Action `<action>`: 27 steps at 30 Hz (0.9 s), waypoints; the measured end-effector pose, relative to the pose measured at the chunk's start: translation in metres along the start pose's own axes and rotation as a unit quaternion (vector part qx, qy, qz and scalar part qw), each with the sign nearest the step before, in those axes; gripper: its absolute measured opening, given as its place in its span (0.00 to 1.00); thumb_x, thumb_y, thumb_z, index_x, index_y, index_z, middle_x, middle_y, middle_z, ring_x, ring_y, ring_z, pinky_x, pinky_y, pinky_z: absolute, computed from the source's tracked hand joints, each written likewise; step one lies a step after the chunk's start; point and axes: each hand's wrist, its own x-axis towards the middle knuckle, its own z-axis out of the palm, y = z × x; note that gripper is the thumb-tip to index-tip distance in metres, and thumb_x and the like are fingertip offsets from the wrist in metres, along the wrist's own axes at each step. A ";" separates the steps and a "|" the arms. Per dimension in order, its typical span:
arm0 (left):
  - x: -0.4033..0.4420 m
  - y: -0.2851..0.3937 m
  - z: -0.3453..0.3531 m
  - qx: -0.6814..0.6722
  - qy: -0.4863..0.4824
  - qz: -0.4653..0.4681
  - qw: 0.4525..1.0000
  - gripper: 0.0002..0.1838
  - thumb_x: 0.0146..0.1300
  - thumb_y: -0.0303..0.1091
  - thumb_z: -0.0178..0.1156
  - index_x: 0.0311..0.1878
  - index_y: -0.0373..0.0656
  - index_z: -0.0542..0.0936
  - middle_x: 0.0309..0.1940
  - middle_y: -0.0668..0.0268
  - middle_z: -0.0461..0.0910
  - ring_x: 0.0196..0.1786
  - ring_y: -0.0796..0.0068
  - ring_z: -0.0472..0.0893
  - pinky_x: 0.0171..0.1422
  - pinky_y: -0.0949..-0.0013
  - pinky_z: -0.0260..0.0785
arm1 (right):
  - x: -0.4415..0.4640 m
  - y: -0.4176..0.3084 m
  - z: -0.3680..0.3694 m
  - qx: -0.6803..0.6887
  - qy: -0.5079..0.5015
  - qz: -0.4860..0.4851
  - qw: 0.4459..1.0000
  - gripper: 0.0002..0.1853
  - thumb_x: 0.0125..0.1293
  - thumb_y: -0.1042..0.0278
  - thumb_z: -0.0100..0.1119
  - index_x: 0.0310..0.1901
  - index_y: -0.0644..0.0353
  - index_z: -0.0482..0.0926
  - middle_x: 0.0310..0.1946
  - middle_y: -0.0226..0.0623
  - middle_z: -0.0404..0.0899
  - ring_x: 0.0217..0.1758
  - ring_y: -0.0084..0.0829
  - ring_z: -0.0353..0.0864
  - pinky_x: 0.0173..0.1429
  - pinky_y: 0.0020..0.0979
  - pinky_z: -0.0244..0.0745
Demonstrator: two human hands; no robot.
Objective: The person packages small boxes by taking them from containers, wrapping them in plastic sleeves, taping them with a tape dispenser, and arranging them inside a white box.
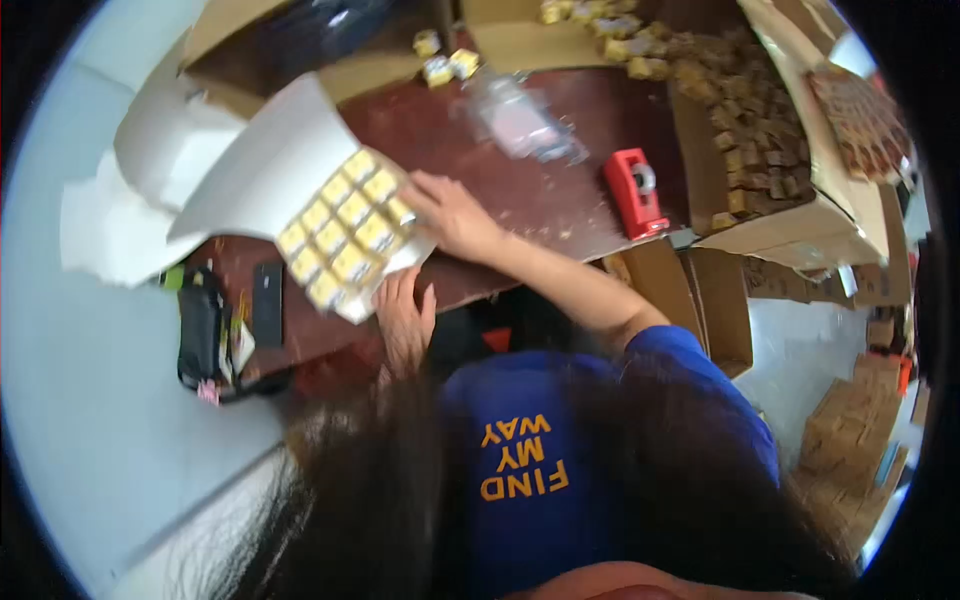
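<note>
Small yellow-and-white wrapped blocks (337, 228) stand in a tight grid of several rows on a white paper sheet (265, 165). The sheet curls up behind them. My right hand (452, 215) reaches in from the right, its fingers stretched out against the grid's right edge. Below it, my left hand (405, 308) lies by the near corner of the grid, at the table's front edge. Its fingers are extended, and I see nothing held in it. Slight blur hides the exact contact of the fingertips.
On the dark red table (400, 120) are a red tape dispenser (635, 193), a clear plastic bag (520, 120) and a few loose blocks (450, 66). A cardboard box (800, 225) holds many blocks at right. A black pouch (203, 330) and dark flat object (267, 303) lie left.
</note>
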 end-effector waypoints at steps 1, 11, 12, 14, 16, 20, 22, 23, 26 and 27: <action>0.002 0.000 0.004 0.004 0.023 0.029 0.999 0.19 0.65 0.31 0.60 0.58 0.40 0.78 0.55 0.59 0.79 0.59 0.56 0.75 0.68 0.59 0.62 | -0.007 0.002 -0.006 -0.024 0.015 0.001 1.000 0.34 0.59 0.70 0.66 0.69 0.56 0.70 0.68 0.46 0.68 0.66 0.47 0.72 0.68 0.41 0.67; 0.139 0.170 -0.112 -0.539 -0.059 0.288 0.789 0.28 0.58 0.33 0.63 0.62 0.31 0.73 0.50 0.50 0.80 0.55 0.57 0.78 0.65 0.57 0.69 | -0.120 0.058 -0.013 -0.039 0.121 0.142 0.982 0.25 0.61 0.69 0.64 0.61 0.60 0.76 0.66 0.44 0.69 0.64 0.45 0.71 0.67 0.42 0.65; 0.159 0.191 -0.128 -0.575 -0.033 0.318 0.753 0.33 0.58 0.36 0.64 0.65 0.30 0.70 0.49 0.50 0.80 0.54 0.57 0.78 0.64 0.57 0.70 | -0.119 0.062 -0.006 -0.036 0.134 0.133 0.981 0.21 0.61 0.69 0.64 0.58 0.59 0.78 0.63 0.42 0.72 0.62 0.45 0.72 0.67 0.42 0.64; 0.184 0.214 -0.148 -0.608 -0.008 0.349 0.714 0.37 0.58 0.39 0.65 0.68 0.29 0.67 0.49 0.50 0.80 0.53 0.57 0.79 0.63 0.57 0.71 | -0.120 0.062 -0.005 -0.032 0.149 0.125 0.980 0.19 0.61 0.69 0.64 0.55 0.59 0.80 0.61 0.40 0.74 0.60 0.44 0.73 0.67 0.41 0.64; 0.200 0.222 -0.161 -0.562 0.032 0.367 0.741 0.36 0.63 0.42 0.61 0.70 0.29 0.66 0.51 0.49 0.79 0.55 0.56 0.79 0.65 0.56 0.70 | -0.119 0.059 -0.008 -0.041 0.149 0.121 0.981 0.16 0.62 0.69 0.63 0.52 0.58 0.81 0.59 0.38 0.76 0.60 0.43 0.73 0.67 0.41 0.64; 0.222 0.219 -0.187 -0.455 0.107 0.377 0.799 0.35 0.72 0.48 0.53 0.72 0.29 0.63 0.56 0.48 0.79 0.60 0.54 0.78 0.69 0.54 0.70 | -0.114 0.047 -0.021 -0.036 0.136 0.118 0.983 0.11 0.63 0.69 0.62 0.48 0.57 0.84 0.55 0.34 0.79 0.58 0.40 0.74 0.66 0.39 0.64; 0.227 0.205 -0.203 -0.396 0.135 0.380 0.825 0.35 0.76 0.51 0.49 0.73 0.29 0.62 0.58 0.47 0.78 0.62 0.53 0.78 0.71 0.53 0.69 | -0.113 0.042 -0.025 -0.029 0.134 0.121 0.983 0.09 0.64 0.69 0.61 0.45 0.56 0.85 0.52 0.32 0.81 0.57 0.38 0.74 0.66 0.39 0.64; 0.228 0.194 -0.211 -0.365 0.149 0.384 0.835 0.35 0.79 0.53 0.47 0.73 0.29 0.61 0.59 0.47 0.78 0.63 0.53 0.78 0.72 0.53 0.69 | -0.112 0.040 -0.026 -0.027 0.135 0.122 0.983 0.09 0.64 0.69 0.61 0.44 0.56 0.85 0.51 0.31 0.81 0.57 0.38 0.75 0.66 0.39 0.64; 0.228 0.190 -0.208 -0.377 0.156 0.373 0.834 0.34 0.78 0.51 0.47 0.72 0.29 0.62 0.59 0.47 0.78 0.63 0.53 0.78 0.72 0.53 0.69 | -0.114 0.040 -0.022 -0.021 0.129 0.124 0.984 0.08 0.64 0.70 0.61 0.44 0.56 0.85 0.52 0.30 0.81 0.57 0.37 0.75 0.66 0.39 0.63; 0.229 0.190 -0.206 -0.383 0.162 0.369 0.831 0.33 0.78 0.51 0.46 0.72 0.29 0.63 0.59 0.48 0.78 0.63 0.54 0.78 0.72 0.54 0.68 | -0.113 0.042 -0.022 -0.021 0.126 0.123 0.984 0.08 0.64 0.70 0.61 0.43 0.56 0.85 0.52 0.30 0.81 0.56 0.37 0.75 0.66 0.39 0.63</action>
